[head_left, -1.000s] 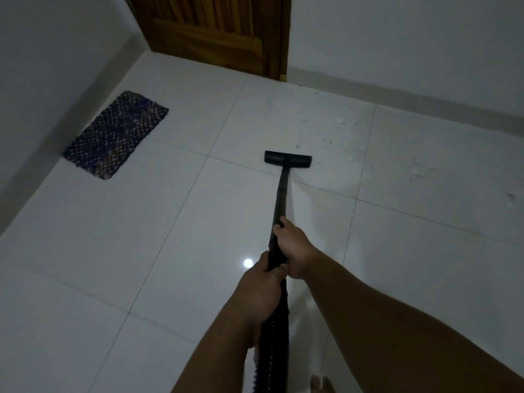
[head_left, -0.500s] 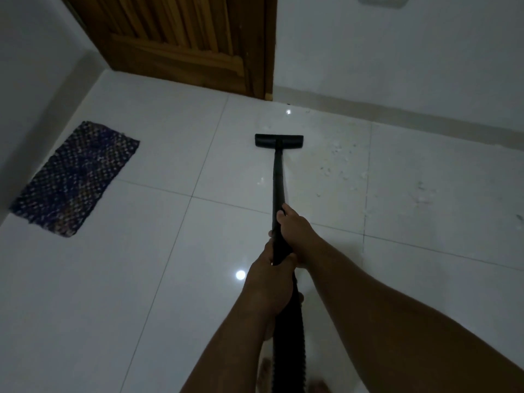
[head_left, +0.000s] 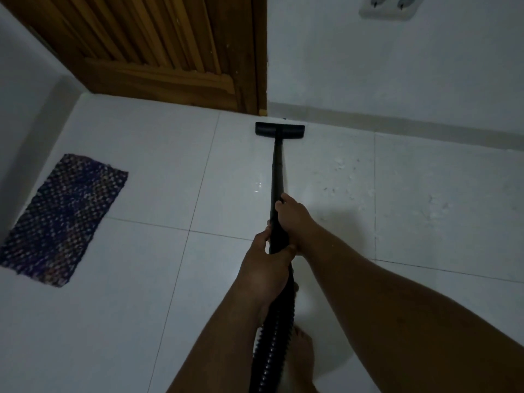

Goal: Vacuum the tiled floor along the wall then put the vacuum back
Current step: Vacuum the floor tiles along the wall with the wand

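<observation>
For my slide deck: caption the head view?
Both hands push the vacuum head to the baseboard beside the door.

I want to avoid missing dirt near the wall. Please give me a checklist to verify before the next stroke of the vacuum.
1. Both hands on the wand: ok. The right hand grips higher and the left hand lower on the black wand.
2. Floor head reaches the wall: ok. It lies close to the baseboard, beside the wooden door.
3. Debris collected: not ok. White crumbs remain on the tiles to the right of the wand.
4. Woven mat out of the path: ok. It lies far to the left.
5. Hose free of the foot: cannot tell.
</observation>
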